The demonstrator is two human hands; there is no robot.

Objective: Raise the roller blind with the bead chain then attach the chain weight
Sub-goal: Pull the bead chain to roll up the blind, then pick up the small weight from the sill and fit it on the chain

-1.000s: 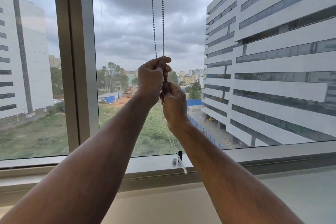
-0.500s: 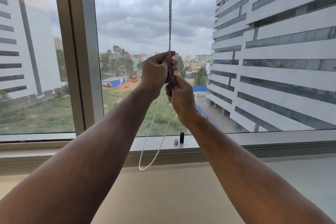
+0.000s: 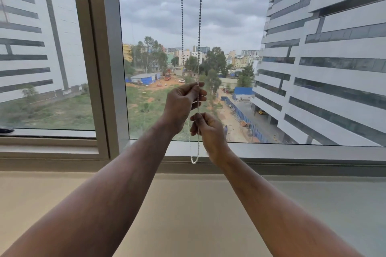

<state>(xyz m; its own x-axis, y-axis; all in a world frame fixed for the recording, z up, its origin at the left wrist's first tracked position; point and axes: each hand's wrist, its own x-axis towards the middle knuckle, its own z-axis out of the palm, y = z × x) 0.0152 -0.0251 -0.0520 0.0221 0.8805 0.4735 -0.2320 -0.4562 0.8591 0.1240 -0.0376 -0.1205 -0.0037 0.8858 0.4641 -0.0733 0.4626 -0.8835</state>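
Observation:
A white bead chain (image 3: pixel 200 27) hangs in two strands down the middle of the window pane. Its loop ends at the sill, just below my hands (image 3: pixel 194 160). My left hand (image 3: pixel 181 104) pinches the right strand at the top, thumb and forefinger closed on it. Just beneath, my right hand (image 3: pixel 208 129) is closed around the same strand. The left strand runs down behind my left hand. The roller blind itself is out of view above. The small chain weight pieces on the sill are hidden behind my right wrist.
A grey vertical window frame post (image 3: pixel 100 58) stands left of the chain. The grey window sill (image 3: pixel 292 152) runs across below the glass, with a beige ledge (image 3: pixel 188 204) beneath it. Buildings and open ground lie outside.
Both hands have dropped lower along the chain and moved apart, the right below the left. The two strands now hang separated, and the loop hangs straight below my hands.

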